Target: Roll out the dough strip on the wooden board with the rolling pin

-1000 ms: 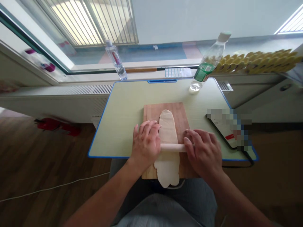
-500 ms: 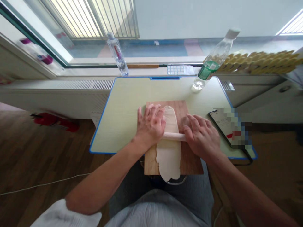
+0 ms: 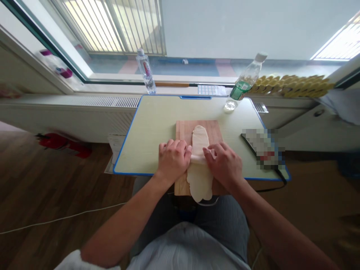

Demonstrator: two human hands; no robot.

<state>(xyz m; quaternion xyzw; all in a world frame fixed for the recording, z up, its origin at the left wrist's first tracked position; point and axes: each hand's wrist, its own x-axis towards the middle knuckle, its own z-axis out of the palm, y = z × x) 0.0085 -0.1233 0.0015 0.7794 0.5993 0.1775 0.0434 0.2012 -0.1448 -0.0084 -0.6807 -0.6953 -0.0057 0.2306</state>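
Observation:
A long, flat sheet of dough (image 3: 200,182) lies lengthwise on a wooden cutting board (image 3: 181,129), its near end hanging over the board's front edge. Across the dough rests a pale rolling pin (image 3: 198,159), only its middle showing between my hands. My left hand (image 3: 174,157) is closed around the pin's left part, fingers curled. Gripping the right part is my right hand (image 3: 224,161), its thumb and index finger near the dough's right edge. Both ends of the pin are hidden by my hands.
The board sits on a small blue-edged table (image 3: 146,131) and juts past its near edge. A green-labelled water bottle (image 3: 241,88) stands at the back right, a phone (image 3: 260,148) lies at the right, and another clear bottle (image 3: 146,73) stands by the window.
My fingers have gone from stretched out flat over the pin to curled around it. My hands have come closer together, and the camera view has shifted slightly.

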